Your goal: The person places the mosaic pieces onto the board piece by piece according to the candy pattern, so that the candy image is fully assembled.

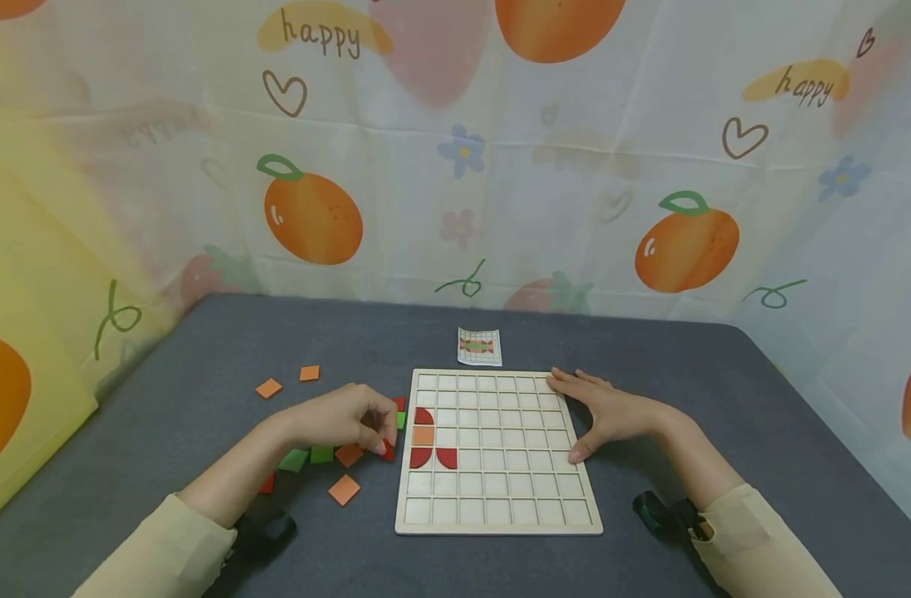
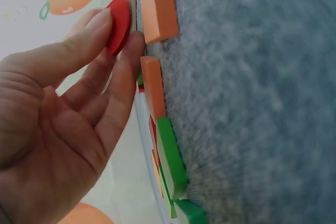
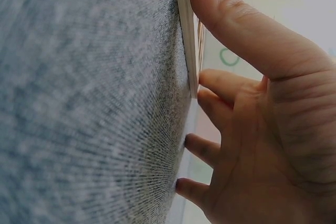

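Observation:
Between thumb and fingers, my left hand [image 1: 354, 415] pinches a red quarter-circle tile [image 2: 121, 23], just left of the wooden grid board [image 1: 500, 528]. Spread fingers of my right hand [image 1: 608, 409] rest on the board's right edge, the thumb lower down and the fingertips at the far corner. In the board's left part lie an orange square tile [image 1: 423, 435] and several red quarter-circle tiles, one of them a red tile [image 1: 447, 458] in the second column. Loose green tiles [image 1: 322, 454] and orange tiles [image 1: 344, 490] lie under and around my left hand, which partly hides some.
A small printed pattern card [image 1: 480, 347] lies beyond the board's far edge. Two orange tiles [image 1: 269, 388] sit farther off at the left. The dark grey table [image 1: 335, 332] ends at a printed cloth backdrop [image 1: 500, 208].

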The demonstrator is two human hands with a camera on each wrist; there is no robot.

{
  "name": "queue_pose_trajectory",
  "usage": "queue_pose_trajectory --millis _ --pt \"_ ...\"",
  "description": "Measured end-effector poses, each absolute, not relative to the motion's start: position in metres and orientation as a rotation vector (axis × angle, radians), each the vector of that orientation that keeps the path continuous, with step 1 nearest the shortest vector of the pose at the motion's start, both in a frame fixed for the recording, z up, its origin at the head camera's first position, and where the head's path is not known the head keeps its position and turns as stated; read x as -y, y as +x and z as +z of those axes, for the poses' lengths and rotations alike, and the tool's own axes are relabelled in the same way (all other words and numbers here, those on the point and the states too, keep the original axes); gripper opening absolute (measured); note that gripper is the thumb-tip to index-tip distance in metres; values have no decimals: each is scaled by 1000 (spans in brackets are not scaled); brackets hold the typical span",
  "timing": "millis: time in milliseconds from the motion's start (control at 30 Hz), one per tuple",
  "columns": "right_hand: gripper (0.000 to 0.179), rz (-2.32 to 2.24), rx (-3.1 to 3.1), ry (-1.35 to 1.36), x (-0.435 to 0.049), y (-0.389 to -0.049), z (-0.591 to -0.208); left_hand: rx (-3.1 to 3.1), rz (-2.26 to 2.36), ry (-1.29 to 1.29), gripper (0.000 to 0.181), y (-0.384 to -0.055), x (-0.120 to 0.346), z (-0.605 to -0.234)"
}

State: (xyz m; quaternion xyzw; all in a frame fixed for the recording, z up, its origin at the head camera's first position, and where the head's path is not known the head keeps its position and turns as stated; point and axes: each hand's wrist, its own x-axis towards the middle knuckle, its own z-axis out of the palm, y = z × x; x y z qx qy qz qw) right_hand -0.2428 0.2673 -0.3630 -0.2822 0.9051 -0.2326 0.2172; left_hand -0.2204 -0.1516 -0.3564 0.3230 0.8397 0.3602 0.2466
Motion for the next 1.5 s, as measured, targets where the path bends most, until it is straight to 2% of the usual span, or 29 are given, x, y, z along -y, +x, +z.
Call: queue_pose_trajectory --millis 267,533,700,1133,1500 --pt "120 -650 -2501 -793 -268 -243 -363 -2406 1067 875 2 -223 143 -354" --pt "120 -651 -2501 -776 -267 -243 -363 -2556 1012 995 16 -225 130 -353" --pt "120 -651 -2502 -779 -268 -242 -364 -2644 999 1042 18 -228 118 -358" --pt "120 -650 -2507 -778 -268 -241 -363 -2657 1168 787 24 -227 88 -361" --pt "119 -649 -2503 -772 -268 -242 -364 -2754 1101 804 13 -230 80 -365"
